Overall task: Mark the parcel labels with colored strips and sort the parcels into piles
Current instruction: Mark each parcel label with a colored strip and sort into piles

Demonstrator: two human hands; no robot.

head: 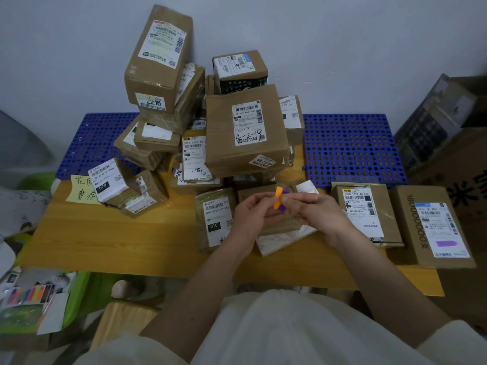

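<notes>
Both my hands, left hand (250, 214) and right hand (316, 214), pinch the upright orange strip (278, 198); unmarked parcel label (218, 223) lies at 9 o'clock, nearer the left.

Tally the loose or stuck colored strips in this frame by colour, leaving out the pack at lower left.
Orange: 1, the orange strip held between both hands.
Purple: 2, the purple strip in the hands and the purple strip on the far-right parcel label.
Total: 3.
</notes>
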